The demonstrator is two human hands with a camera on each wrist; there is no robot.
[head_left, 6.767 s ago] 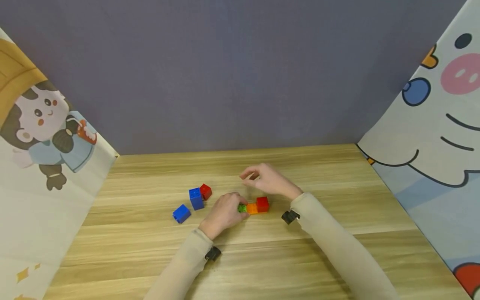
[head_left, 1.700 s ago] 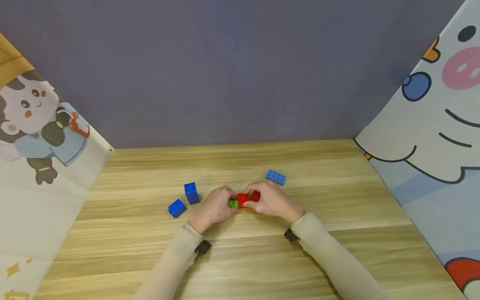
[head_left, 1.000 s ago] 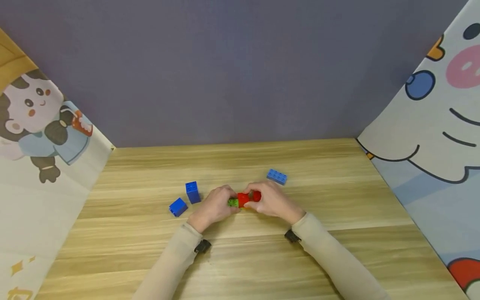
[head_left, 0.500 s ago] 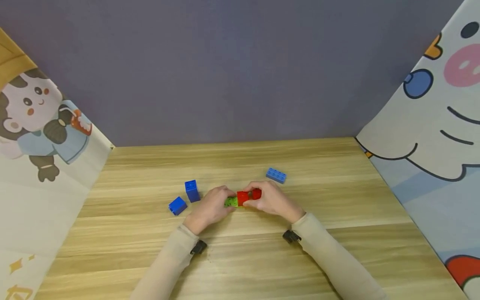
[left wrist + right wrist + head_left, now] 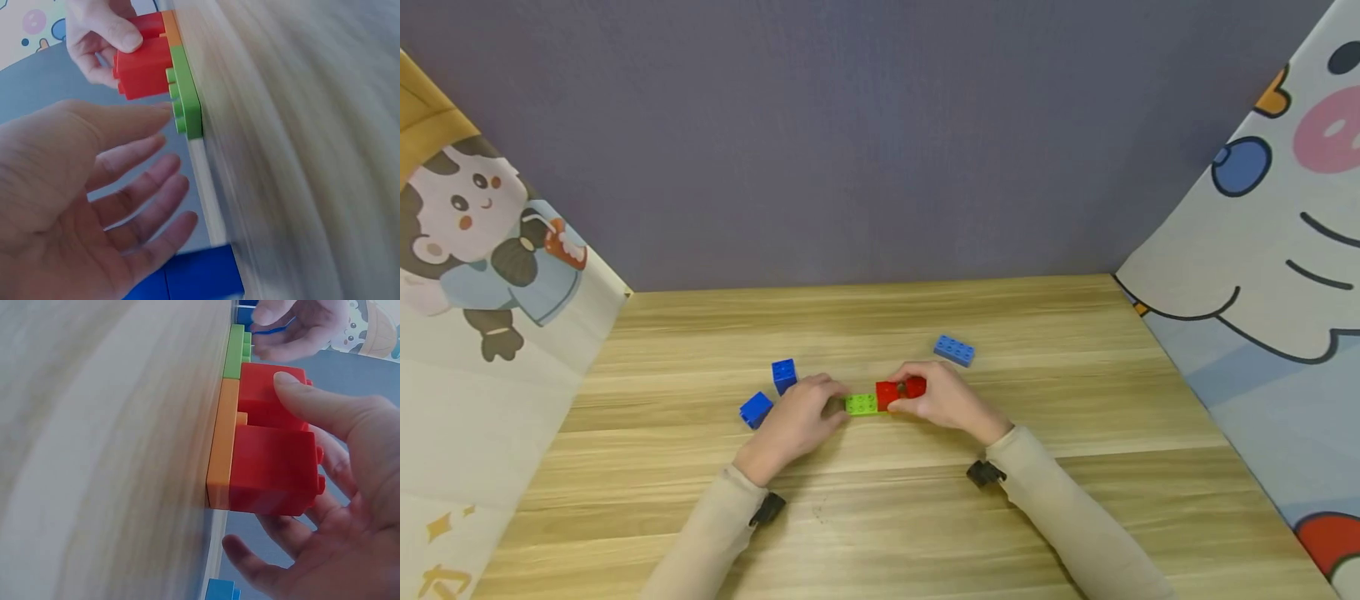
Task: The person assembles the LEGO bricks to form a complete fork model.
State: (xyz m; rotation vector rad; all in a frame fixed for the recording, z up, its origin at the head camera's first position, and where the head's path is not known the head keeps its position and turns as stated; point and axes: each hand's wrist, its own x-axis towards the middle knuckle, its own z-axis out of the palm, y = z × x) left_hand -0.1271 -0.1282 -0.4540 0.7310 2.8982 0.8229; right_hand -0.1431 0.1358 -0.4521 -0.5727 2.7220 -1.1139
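Note:
A flat green brick and an orange brick lie end to end on the table. One red block sits across their joint, and a second red block stands on the orange brick's far end. My right hand pinches the red block over the joint between thumb and fingers. Just left of the green brick, my left hand is spread with relaxed fingers and holds nothing. Close behind its knuckles are two dark blue blocks, one upright and one on its side.
A lighter blue brick lies on the wooden table behind my right hand. A grey panel rises at the table's back edge, with cartoon-printed panels at both sides.
Over the seconds, the red block beside the blue ones came to the green-orange joint. In the last half second, my left hand let go of the green brick and moved left.

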